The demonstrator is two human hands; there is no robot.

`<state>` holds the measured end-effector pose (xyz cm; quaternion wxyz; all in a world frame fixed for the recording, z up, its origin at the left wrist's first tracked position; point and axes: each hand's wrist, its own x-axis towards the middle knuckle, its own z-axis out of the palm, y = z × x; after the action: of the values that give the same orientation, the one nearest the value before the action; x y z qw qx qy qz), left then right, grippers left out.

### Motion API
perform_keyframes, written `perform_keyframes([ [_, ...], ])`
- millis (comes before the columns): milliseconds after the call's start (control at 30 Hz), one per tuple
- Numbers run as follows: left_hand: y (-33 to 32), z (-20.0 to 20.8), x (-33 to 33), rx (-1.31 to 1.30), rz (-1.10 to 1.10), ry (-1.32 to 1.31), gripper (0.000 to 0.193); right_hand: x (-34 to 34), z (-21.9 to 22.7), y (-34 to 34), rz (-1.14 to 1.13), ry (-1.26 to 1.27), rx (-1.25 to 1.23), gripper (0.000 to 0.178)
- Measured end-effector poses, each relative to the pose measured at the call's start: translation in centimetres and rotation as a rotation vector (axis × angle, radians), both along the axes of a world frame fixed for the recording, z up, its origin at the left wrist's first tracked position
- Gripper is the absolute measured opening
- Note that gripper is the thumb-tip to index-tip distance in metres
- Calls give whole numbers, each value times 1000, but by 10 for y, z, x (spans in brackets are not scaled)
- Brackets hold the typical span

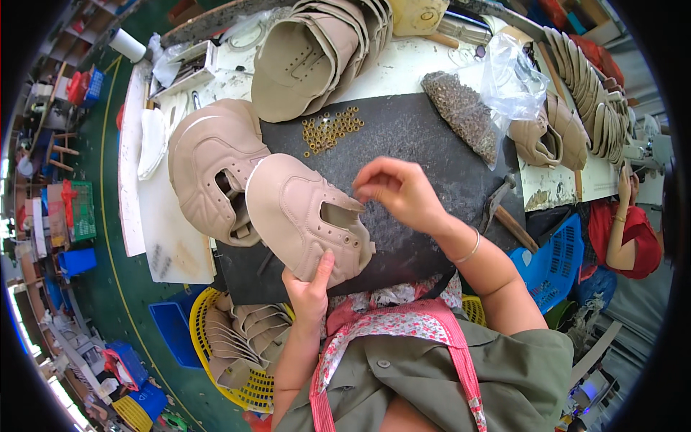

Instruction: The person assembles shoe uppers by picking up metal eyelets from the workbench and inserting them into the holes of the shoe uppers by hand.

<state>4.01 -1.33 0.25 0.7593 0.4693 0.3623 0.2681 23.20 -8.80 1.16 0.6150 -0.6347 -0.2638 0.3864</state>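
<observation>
My left hand grips the near edge of a beige shoe upper, thumb on top. Small holes run beside its opening, and a couple near my thumb side look ringed with metal. Just off its right edge, my right hand is closed in a pinch, fingertips together; whatever they may hold is too small to make out. Left of the held piece, and partly behind it, another beige upper rests on the table. Loose brass eyelets lie scattered beyond it on the black mat.
A hammer lies at the mat's right edge. Behind it sits a clear plastic bag beside a heap of small metal pieces. Stacked uppers stand at the back. A yellow basket holds more pieces below; a co-worker's arm shows at right.
</observation>
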Motion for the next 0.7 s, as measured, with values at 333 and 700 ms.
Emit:
perform_keyframes([
  [333, -2, 1, 1, 134, -37, 57, 21, -30, 4, -9, 128, -165, 125, 14],
  [700, 0, 1, -1, 308, -183, 122, 17, -24, 6, -5, 156, 457, -29, 18],
])
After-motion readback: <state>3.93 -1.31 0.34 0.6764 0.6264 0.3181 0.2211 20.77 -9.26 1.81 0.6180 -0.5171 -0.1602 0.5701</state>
